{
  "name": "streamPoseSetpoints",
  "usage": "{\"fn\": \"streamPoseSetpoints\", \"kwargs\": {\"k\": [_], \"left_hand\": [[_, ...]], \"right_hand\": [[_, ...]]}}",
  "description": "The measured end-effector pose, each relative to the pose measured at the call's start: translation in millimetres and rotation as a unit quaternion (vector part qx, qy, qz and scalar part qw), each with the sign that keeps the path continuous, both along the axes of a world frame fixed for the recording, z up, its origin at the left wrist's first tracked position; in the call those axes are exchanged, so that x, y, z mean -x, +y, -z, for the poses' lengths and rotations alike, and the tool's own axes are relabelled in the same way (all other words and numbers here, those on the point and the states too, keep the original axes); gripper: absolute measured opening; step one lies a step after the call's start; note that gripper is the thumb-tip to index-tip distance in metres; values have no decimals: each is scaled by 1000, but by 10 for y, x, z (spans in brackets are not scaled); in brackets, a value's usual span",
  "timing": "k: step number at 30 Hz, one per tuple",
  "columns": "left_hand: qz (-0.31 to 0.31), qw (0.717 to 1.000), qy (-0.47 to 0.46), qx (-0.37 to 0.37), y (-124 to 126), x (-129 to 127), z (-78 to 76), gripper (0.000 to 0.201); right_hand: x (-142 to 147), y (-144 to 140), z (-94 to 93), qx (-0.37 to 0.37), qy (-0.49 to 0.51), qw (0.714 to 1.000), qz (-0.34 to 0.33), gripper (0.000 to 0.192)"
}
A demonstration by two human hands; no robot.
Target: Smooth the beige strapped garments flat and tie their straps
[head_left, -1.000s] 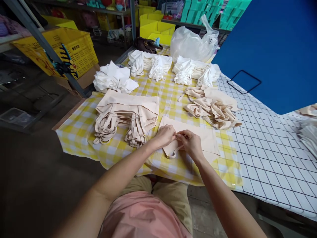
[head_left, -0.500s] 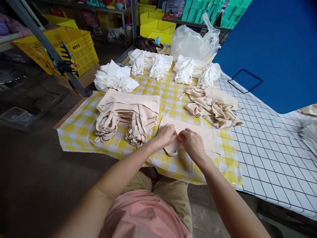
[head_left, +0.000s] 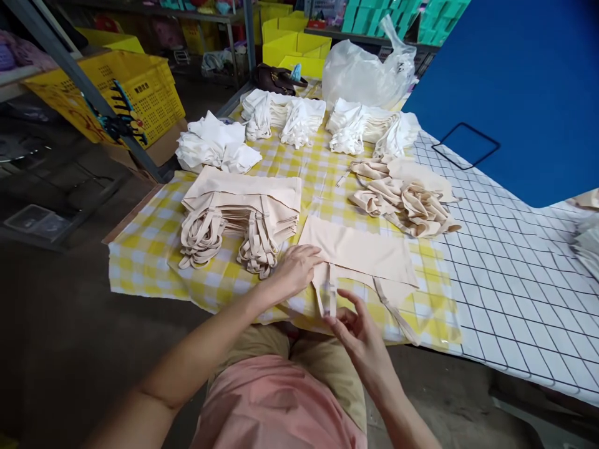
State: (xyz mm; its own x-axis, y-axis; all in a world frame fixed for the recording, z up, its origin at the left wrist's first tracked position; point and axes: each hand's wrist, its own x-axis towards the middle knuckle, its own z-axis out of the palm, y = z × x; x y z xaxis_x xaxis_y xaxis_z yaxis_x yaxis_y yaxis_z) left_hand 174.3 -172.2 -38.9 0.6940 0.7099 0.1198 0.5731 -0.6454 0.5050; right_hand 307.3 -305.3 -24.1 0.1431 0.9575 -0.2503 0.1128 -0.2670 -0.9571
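Observation:
A beige camisole top (head_left: 360,246) lies spread on the checked cloth in front of me, with its straps toward me. My left hand (head_left: 298,269) rests flat at its left edge, fingers stretched out and touching the fabric. Over the lower end of the left strap (head_left: 332,290) is my right hand (head_left: 353,324), thumb and index finger apart. Its thumb tip meets the strap's end; the other fingers are partly curled. The right strap (head_left: 395,312) trails toward the table's front edge. Left of my hands sits a neat stack of beige camisoles (head_left: 243,196), straps bunched in front.
A crumpled beige heap (head_left: 412,193) lies at the right. White garment stacks (head_left: 374,128) and a loose white pile (head_left: 213,146) stand farther back, before a clear plastic bag (head_left: 360,75). A blue panel (head_left: 496,100) rises at the right; a yellow crate (head_left: 135,93) stands left.
My hands have parted from the middle of the top. The left moved left and flat; the right came down toward me. Both straps now show, laid out toward the front edge.

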Motion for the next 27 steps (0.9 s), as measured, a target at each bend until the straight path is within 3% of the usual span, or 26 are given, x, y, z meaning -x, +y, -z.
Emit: {"fn": "streamPoseSetpoints", "kwargs": {"k": [4, 6, 9, 11, 13, 15, 17, 20, 24, 27], "left_hand": [[-42, 999, -13, 8, -9, 36, -12, 41], [-85, 996, -31, 26, 21, 32, -34, 45], [-150, 988, -39, 14, 110, -1, -84, 50], [-193, 981, -7, -7, 191, -57, -134, 47], [-232, 971, 61, -8, 280, -145, -199, 40], [-258, 956, 140, 13, 372, -253, -272, 35], [-270, 943, 193, 37, 464, -360, -337, 32], [-268, 939, 210, 53, 606, -471, -394, 26], [-254, 942, 208, 68, 801, -519, -397, 24], [-244, 947, 192, 86, 917, -515, -376, 21]], "right_hand": [[62, -225, 107, 48, 90, 995, 18, 51], [-16, -283, 103, 45, 50, 997, 28, 48], [-348, -200, 46, -3, -111, 993, 47, 34], [-698, -1, 4, -37, -259, 961, 91, 24], [-1076, 283, -21, -45, -393, 905, 156, 24], [-1395, 587, -21, 7, -483, 855, 188, 25], [-1593, 848, -3, 80, -516, 834, 180, 23], [-1669, 1096, 27, 144, -508, 838, 140, 22], [-1624, 1195, 40, 127, -459, 874, 95, 17], [-1630, 1189, 32, 111, -414, 896, 118, 18]]}}
